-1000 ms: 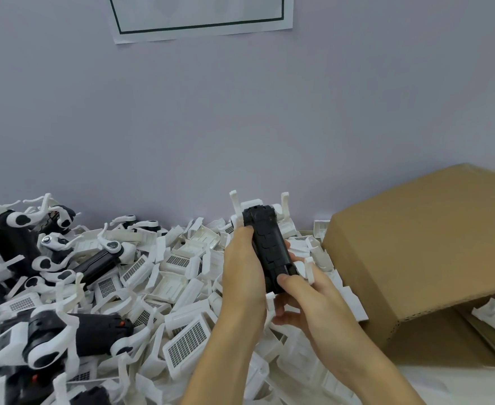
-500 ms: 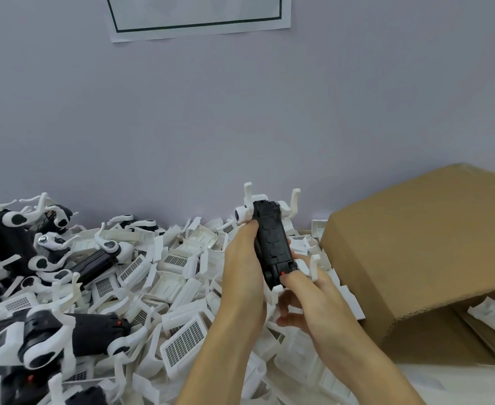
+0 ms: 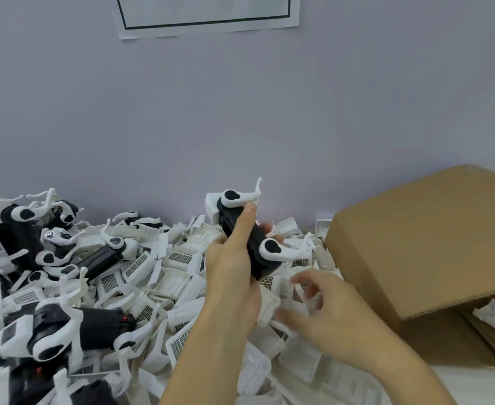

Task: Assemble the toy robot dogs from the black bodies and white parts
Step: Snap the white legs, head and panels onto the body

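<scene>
At frame centre the left hand grips a black dog body with thin white legs. The right hand, blurred, fingers loosely spread and holding nothing, hovers over the loose white parts. A hasty grab could snag and bend a leg.

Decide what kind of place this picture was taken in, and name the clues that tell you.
Probably a toy assembly workbench: a heap of loose white parts, finished robot dogs piled at the left, a cardboard box, and a left hand holding a part-built dog.
</scene>
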A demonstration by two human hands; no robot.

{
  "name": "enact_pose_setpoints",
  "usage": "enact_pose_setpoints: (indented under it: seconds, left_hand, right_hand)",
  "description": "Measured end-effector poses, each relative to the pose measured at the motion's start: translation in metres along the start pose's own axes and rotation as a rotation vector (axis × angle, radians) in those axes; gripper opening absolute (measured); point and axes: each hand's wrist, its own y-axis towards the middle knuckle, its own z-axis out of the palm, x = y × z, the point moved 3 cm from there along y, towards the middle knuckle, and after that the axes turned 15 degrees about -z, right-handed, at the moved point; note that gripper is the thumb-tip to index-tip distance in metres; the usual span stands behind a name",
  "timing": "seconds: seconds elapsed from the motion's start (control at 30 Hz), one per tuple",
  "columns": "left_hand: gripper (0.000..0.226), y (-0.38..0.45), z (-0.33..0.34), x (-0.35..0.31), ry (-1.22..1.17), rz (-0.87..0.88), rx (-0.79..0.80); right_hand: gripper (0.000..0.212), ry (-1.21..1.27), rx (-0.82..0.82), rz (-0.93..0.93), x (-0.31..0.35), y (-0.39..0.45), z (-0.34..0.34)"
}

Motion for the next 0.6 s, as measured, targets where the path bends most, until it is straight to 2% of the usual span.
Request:
enact_pose_setpoints:
  seconds: [0.07, 0.2, 0.33, 0.47, 0.6]
  left_hand:
    - [0.027, 0.002, -0.003, 0.001, 0.083, 0.012, -0.094]
    - [0.028, 0.008, -0.008, 0.004, 0.188, -0.001, -0.185]
    - [0.054, 0.01, -0.009, 0.005, 0.192, -0.001, -0.208]
    - [0.045, 0.01, -0.008, 0.006, 0.227, 0.029, -0.217]
    - [0.036, 0.005, -0.007, 0.005, 0.316, 0.082, -0.207]
  right_hand:
    - [0.054, -0.12, 0.098, -0.005, 0.005, -0.001, 0.007]
    - [0.051, -0.228, 0.078, -0.015, 0.009, 0.0, 0.009]
    - [0.044, -0.27, 0.107, 0.027, 0.009, -0.002, 0.004]
    - [0.037, -0.275, 0.127, 0.023, 0.012, -0.002, -0.006]
    - [0.022, -0.147, 0.041, 0.027, 0.019, -0.005, -0.03]
